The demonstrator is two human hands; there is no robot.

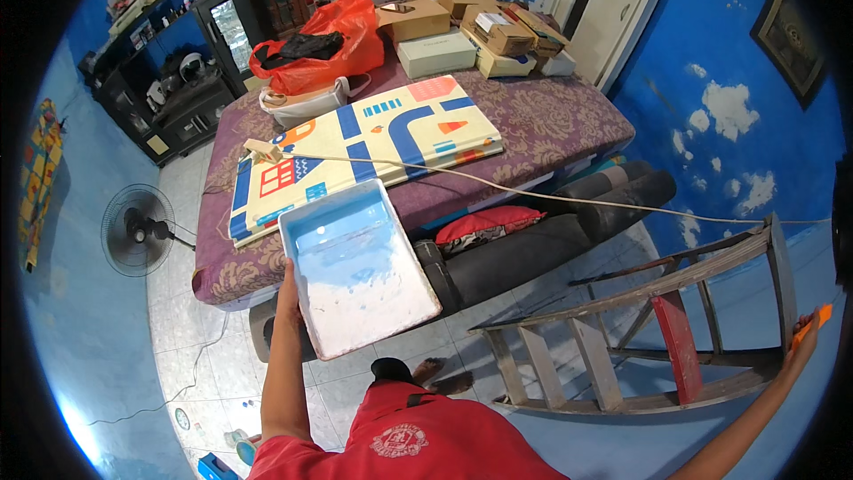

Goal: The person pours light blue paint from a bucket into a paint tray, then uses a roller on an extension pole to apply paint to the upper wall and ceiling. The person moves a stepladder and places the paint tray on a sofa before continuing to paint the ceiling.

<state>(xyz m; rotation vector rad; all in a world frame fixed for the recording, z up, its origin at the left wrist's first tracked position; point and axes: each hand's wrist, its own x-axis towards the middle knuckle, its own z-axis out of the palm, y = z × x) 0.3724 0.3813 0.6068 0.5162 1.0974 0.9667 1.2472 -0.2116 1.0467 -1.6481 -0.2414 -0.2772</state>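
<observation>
My left hand (pixel 288 293) grips the left side of a white paint tray (pixel 373 307) with light blue paint in its far end. The tray is held out before me, near the edge of the mattress. At the far right, my right hand (pixel 806 333) is closed on an orange object (pixel 825 313), which may be a tool handle; the rest of it is hidden. That hand is near the top of a wooden stepladder (pixel 673 347) with one red step, beside the light blue part of the wall.
A mattress (pixel 553 113) bears a folded play mat (pixel 400 127), a red plastic bag (pixel 326 60) and cardboard boxes (pixel 413 20). A cord (pixel 506 181) runs across to the right wall. A standing fan (pixel 138 233) is at left; a dark sofa (pixel 513 260) lies between bed and ladder.
</observation>
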